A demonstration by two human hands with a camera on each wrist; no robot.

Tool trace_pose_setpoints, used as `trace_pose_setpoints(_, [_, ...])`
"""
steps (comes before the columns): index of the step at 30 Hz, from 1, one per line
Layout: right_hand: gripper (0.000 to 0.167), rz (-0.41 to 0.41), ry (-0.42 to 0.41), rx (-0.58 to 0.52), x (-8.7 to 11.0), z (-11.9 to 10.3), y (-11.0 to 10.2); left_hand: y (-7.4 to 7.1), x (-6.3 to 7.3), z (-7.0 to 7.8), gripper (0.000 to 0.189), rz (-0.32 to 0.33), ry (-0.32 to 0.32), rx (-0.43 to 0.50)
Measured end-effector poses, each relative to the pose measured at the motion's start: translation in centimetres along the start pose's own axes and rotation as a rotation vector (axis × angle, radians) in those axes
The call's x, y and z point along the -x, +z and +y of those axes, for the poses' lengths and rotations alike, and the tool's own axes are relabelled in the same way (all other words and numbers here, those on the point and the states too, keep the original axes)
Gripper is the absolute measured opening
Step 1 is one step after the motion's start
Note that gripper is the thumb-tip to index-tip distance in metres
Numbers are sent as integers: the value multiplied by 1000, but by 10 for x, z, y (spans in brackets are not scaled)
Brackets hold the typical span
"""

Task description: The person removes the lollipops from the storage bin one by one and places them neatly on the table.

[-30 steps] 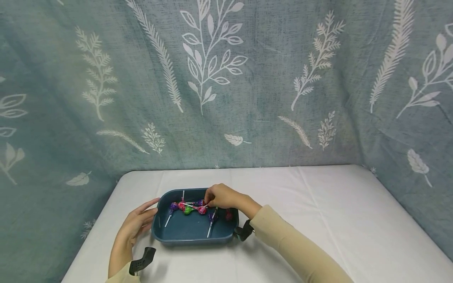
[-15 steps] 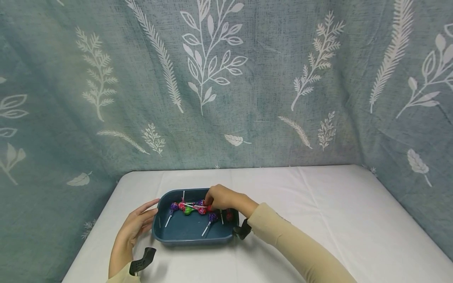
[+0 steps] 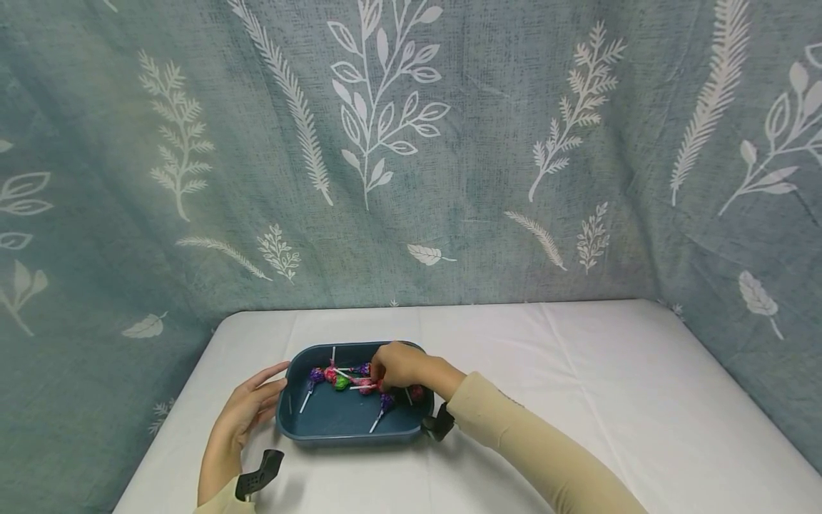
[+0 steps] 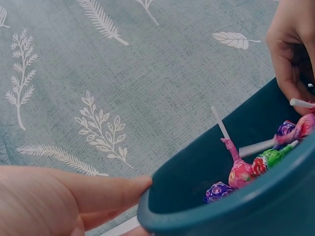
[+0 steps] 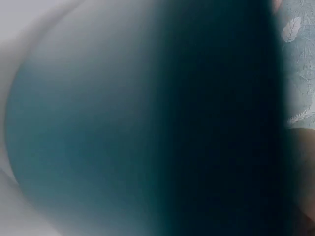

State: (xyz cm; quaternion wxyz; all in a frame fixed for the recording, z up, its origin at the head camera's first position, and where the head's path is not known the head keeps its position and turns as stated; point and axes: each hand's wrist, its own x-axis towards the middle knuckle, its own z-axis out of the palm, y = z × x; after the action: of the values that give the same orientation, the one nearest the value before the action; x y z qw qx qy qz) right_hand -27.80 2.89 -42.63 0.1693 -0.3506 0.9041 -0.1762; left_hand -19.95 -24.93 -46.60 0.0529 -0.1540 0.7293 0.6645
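Note:
A dark teal plastic bin [image 3: 340,426] holds several wrapped lollipops, among them a purple one [image 3: 317,374], a green one [image 3: 342,383] and a pink one [image 4: 241,173]. My right hand [image 3: 399,365] reaches into its back right part, fingers curled down around a pink-red lollipop [image 3: 380,385] whose white stick points left. The hand partly hides that lollipop. Against the left end of the bin, my left hand [image 3: 247,403] rests with straight fingers, fingertips at the rim [image 4: 150,194]. The right wrist view is mostly filled by the blurred bin wall [image 5: 83,142].
The bin stands on a table with a white cloth [image 3: 546,400]. Behind hangs a green-grey curtain [image 3: 475,235] with white leaf prints. A purple lollipop [image 3: 385,403] lies below the right hand, and a dark red one [image 3: 416,393] sits by the right wall.
My right hand has shifted slightly down and inward, and the pink-red lollipop has come into its fingers. The purple lollipop below it has turned and moved. The left hand keeps its place.

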Motion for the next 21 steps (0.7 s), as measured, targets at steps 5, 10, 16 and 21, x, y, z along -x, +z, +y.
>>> trace_pose_setpoints(5, [9, 10, -18, -6, 2, 0, 1, 1, 0, 0, 55, 6, -11, -14])
trace_pose_setpoints(10, [10, 50, -44, 20, 4, 3, 1, 2, 1, 0, 57, 4, -5, -14])
trace_pose_setpoints(16, [10, 100, -58, -64, 8, 4, -3, 2, 1, -1, 55, -2, 4, -13])
trace_pose_setpoints(21, [8, 106, -85, -239, 10, 12, -3, 2, 2, 0, 54, -3, 4, -17])
